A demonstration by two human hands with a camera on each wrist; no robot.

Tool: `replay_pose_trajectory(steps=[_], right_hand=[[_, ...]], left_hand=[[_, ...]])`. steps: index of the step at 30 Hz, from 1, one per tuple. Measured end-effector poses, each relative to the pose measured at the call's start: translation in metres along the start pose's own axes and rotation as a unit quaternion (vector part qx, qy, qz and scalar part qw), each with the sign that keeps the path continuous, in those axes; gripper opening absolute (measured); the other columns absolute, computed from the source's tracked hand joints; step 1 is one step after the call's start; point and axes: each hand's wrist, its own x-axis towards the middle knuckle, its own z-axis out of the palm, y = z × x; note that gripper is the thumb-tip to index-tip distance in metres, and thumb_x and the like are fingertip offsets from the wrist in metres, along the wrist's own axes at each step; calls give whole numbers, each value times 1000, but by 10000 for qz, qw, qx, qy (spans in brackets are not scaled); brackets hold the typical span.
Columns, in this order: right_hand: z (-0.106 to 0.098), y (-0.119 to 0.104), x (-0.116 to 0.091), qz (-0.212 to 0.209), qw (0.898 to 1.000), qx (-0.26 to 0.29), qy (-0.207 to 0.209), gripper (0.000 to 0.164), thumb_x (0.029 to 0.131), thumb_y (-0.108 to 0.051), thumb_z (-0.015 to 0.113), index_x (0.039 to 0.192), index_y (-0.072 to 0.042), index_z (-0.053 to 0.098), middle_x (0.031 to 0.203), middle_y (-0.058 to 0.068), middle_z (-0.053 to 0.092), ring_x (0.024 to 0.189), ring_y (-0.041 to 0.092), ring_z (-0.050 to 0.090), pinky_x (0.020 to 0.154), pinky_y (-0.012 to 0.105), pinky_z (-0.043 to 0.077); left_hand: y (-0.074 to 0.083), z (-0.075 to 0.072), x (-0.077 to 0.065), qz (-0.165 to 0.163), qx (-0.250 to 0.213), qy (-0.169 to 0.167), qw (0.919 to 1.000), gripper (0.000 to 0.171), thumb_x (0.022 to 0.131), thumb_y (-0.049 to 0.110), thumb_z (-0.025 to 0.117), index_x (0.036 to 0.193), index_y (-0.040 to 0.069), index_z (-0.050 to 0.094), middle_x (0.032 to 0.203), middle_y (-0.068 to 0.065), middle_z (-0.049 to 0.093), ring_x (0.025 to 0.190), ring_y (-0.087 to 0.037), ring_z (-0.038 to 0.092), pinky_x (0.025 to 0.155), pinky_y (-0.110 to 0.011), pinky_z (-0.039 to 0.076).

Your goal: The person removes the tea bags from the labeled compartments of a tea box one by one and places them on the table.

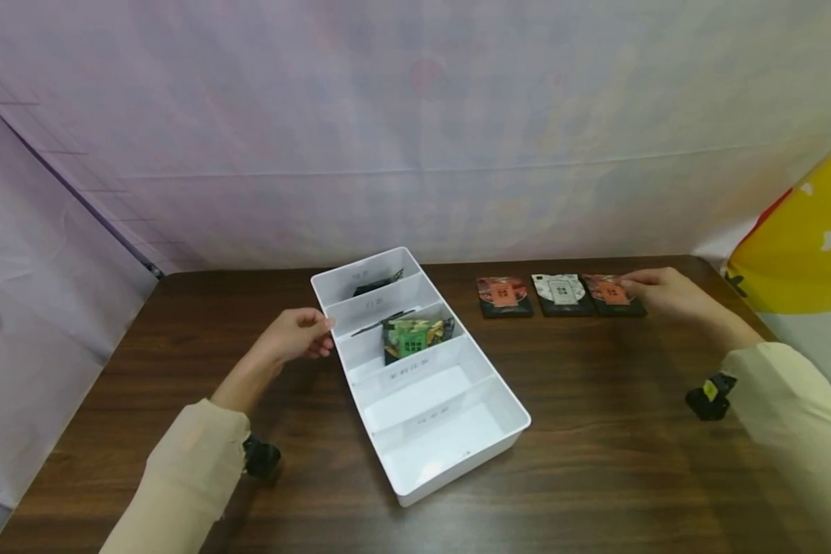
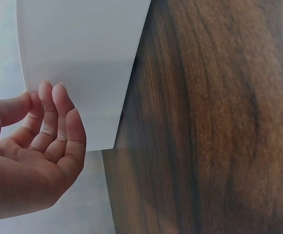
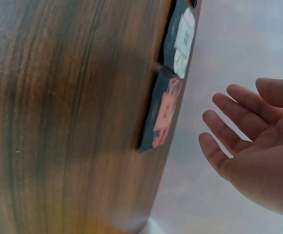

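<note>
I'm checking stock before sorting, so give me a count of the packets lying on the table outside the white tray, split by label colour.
Orange-label packets: 2
White-label packet: 1
Total: 3

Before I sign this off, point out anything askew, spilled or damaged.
The white tray sits askew to the far edge of the table, unlike the row of three packets. No spill or damage shows.
</note>
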Motion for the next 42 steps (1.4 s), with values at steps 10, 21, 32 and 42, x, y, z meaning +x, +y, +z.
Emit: replay_pose_trajectory(steps=[10,21,32,42], right_hand=[[3,-28,1,-264,9995,-80,-163,55,99,-37,33,129,8,42,128,33,41,115,48,38,87,59,35],[8,-63,0,-688,9975,26,-150,45,99,-30,39,126,5,48,116,29,53,86,33,59,69,41,50],[13,-96,0,-1395,9901,-125,-99,38,98,-24,42,123,2,53,120,23,54,108,35,51,86,52,40],[18,-119,3,-1550,9873,308,-136,35,99,-24,41,123,-3,54,116,19,57,101,31,57,77,45,46]], left_hand=[[0,0,0,-7,-1,2,10000,17,95,12,49,86,-2,52,64,-2,57,59,-9,57,64,-31,50],[-1,0,0,12,20,-11,10000,17,95,12,49,88,-3,52,64,-2,57,59,-9,57,64,-32,50],[0,0,1,7,27,-20,10000,16,95,12,49,88,-3,52,65,-2,56,58,-10,57,63,-31,49],[-1,-1,1,2,41,-24,10000,17,95,12,49,89,-4,52,65,-2,56,58,-9,57,62,-31,49]])
